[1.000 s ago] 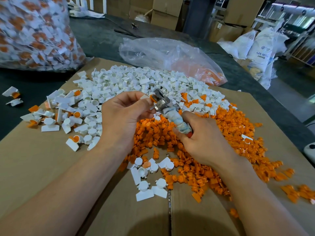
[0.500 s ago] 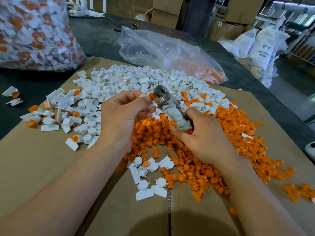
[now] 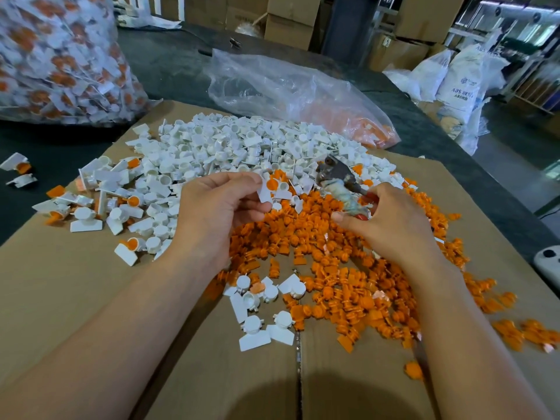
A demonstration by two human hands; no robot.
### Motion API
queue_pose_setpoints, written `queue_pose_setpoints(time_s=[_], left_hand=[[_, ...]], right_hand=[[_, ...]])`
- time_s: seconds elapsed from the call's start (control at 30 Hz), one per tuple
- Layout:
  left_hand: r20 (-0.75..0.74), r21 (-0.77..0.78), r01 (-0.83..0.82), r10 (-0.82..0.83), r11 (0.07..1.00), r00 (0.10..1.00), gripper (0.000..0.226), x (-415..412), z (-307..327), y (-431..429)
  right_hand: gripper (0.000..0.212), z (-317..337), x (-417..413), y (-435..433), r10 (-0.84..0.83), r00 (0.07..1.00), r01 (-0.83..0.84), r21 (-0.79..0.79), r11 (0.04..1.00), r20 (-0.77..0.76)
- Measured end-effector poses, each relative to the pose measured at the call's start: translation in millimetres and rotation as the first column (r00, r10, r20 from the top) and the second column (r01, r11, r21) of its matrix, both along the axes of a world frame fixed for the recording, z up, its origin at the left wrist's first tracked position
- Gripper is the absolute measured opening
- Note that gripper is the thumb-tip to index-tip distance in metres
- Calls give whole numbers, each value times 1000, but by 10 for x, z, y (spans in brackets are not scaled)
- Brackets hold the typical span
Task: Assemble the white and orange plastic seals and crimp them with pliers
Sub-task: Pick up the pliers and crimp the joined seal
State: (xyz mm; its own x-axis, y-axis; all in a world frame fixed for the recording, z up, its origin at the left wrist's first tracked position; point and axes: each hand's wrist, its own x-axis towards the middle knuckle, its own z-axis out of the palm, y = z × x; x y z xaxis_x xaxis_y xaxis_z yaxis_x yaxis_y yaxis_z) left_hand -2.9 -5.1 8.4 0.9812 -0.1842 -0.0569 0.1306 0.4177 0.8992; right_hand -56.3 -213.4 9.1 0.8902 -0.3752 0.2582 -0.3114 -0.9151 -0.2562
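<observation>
— Where is the seal (image 3: 270, 189)?

— In the left hand (image 3: 222, 207). It is a white piece with an orange insert. The grip pinches its flat tab between thumb and fingertips, above the edge where the white pile (image 3: 224, 140) meets the orange pile (image 3: 330, 268).

— And the pliers (image 3: 336, 180)?

— The right hand (image 3: 394, 228) has its grip curled round the wrapped handles. The metal head points up and away, near the seal but apart from it. I cannot tell how the jaws stand.

— What lies under it all?

— Both piles lie on a sheet of cardboard (image 3: 60, 283) on a dark bench (image 3: 175, 68). Beyond the white pile lies a clear bag (image 3: 288, 86) with orange parts in it. At far left stands a big bag (image 3: 57, 62) of white and orange pieces. White sacks (image 3: 457, 83) stand off to the right.
</observation>
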Motion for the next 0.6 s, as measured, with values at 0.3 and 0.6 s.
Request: queue_pose_setpoints(time_s=[0.3,0.6], left_hand=[[77,92,46,-53,995,996,36,-40,3,-4],[150,143,62,-84,988,985,29,-74,12,-2]], right_hand=[[79,-74,45,-45,-18,995,9,-89,996,-98],[83,-83,55,-57,-23,987,6,-108,994,-159]])
